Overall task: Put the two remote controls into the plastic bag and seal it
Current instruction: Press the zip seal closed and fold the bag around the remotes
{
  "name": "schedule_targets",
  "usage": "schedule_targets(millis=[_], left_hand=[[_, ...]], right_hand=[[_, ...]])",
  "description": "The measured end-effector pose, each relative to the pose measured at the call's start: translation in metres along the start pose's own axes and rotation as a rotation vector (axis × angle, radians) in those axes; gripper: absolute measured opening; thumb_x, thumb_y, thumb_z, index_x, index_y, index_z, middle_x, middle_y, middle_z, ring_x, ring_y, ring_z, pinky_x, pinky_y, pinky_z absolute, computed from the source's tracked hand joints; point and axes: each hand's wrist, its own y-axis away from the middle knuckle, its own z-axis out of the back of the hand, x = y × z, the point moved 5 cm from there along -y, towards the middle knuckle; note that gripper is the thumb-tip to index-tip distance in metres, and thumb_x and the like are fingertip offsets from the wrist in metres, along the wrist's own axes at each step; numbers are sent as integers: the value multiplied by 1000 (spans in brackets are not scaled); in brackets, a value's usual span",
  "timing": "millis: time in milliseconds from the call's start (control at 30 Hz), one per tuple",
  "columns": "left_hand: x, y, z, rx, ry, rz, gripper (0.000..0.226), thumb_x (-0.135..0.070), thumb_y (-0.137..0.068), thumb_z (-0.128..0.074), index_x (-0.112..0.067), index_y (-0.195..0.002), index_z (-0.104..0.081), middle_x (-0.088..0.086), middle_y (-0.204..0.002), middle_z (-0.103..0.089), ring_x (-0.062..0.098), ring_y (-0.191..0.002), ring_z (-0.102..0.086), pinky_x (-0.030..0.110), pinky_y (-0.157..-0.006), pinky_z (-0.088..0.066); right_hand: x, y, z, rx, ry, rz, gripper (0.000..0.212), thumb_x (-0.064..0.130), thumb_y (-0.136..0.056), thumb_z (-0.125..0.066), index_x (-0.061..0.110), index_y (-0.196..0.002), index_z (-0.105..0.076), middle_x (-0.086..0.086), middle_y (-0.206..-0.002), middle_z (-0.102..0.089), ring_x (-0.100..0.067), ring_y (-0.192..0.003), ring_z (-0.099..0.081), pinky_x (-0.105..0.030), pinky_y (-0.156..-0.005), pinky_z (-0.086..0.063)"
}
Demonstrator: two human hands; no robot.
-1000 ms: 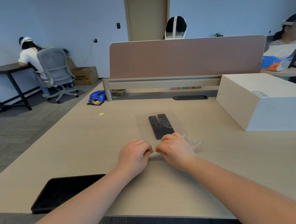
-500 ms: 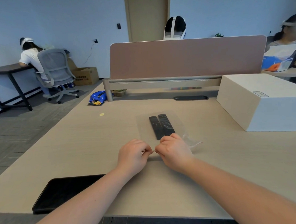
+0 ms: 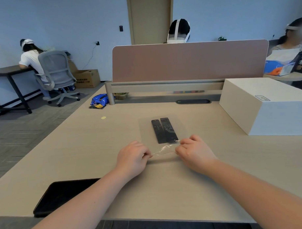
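Two black remote controls lie side by side inside a clear plastic bag (image 3: 145, 130) flat on the desk: the left remote (image 3: 156, 131) and the right remote (image 3: 168, 130). The bag's near edge (image 3: 163, 152) stretches between my hands. My left hand (image 3: 132, 157) pinches that edge at its left end. My right hand (image 3: 194, 152) pinches it at its right end, just in front of the remotes.
A black tablet (image 3: 64, 194) lies at the desk's near left edge. A large white box (image 3: 266, 108) stands at the right. A blue snack packet (image 3: 99, 100) sits by the pink divider screen (image 3: 187, 61). Other people sit beyond the desk.
My hands, close together at the middle of the bag's near edge, have slid apart along it. The right hand went right; the left stayed almost in place.
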Motion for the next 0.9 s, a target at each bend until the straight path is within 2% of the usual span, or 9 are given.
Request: schedule_targets(millis=[167,333,400,467,500,567,733,833,900], left_hand=[[-7,0,0,0,-9,-13,11,-28,-86,-56,-23,-84,-66,-7,-93,-69,16,-100,-55,34,-75,-49],[-3,1,4,2,-30,4,11,-29,-86,-56,-23,-84,-65,-8,-92,-68,15,-100,-54,32,-73,-47],[-6,3,3,14,-34,-7,12,-30,-87,-55,-24,-84,-65,-8,-93,-68,15,-101,-54,31,-72,-46],[-10,4,1,20,-39,-18,12,-29,-87,-55,-24,-85,-64,-8,-95,-68,15,-102,-54,30,-71,-42],[-11,4,1,23,-45,-19,12,-29,-87,-54,-24,-85,-64,-8,-95,-68,15,-102,-54,29,-70,-41],[-11,5,3,32,-61,-22,12,-28,-88,-54,-23,-85,-64,-8,-94,-68,15,-102,-53,28,-69,-39],[-9,9,-6,128,-120,-88,17,-36,-86,-53,-24,-88,-64,-9,-94,-69,15,-102,-52,28,-69,-44],[-2,13,-8,236,-107,-76,47,-69,-72,-45,-30,-90,-63,-12,-91,-67,10,-94,-52,31,-72,-49],[3,12,-3,226,6,-15,60,-75,-66,-33,-30,-90,-64,-9,-88,-67,11,-85,-56,32,-72,-50]], right_hand=[[-21,16,-2,50,23,-67,31,2,-36,-78,17,-55,-58,2,-44,-53,-19,-58,-61,-29,-59,-34],[-45,37,-7,117,-58,-149,40,5,-29,-88,19,-53,-58,6,-44,-57,-18,-49,-61,-19,-42,-42],[-46,44,-6,142,-37,-172,35,10,-40,-89,18,-61,-61,5,-51,-61,-19,-51,-61,-19,-38,-41],[-46,48,-4,193,-97,-225,18,10,-74,-69,13,-90,-63,-4,-80,-68,-24,-78,-65,-28,-53,-50],[-47,50,-8,257,-98,-249,23,7,-84,-54,12,-106,-58,-8,-96,-66,-26,-93,-62,-31,-65,-51],[-47,53,-11,317,-151,-263,37,2,-88,-42,12,-123,-49,-10,-112,-61,-27,-107,-56,-33,-79,-49],[-49,59,-14,345,-218,-308,35,5,-89,-41,16,-121,-50,-8,-113,-60,-26,-109,-56,-35,-81,-51],[-56,65,-9,360,-282,-378,49,6,-89,-40,29,-132,-44,1,-123,-58,-22,-116,-53,-32,-83,-49],[-69,69,-5,345,-358,-523,56,5,-88,-39,34,-136,-40,1,-130,-56,-24,-117,-55,-33,-88,-51]])
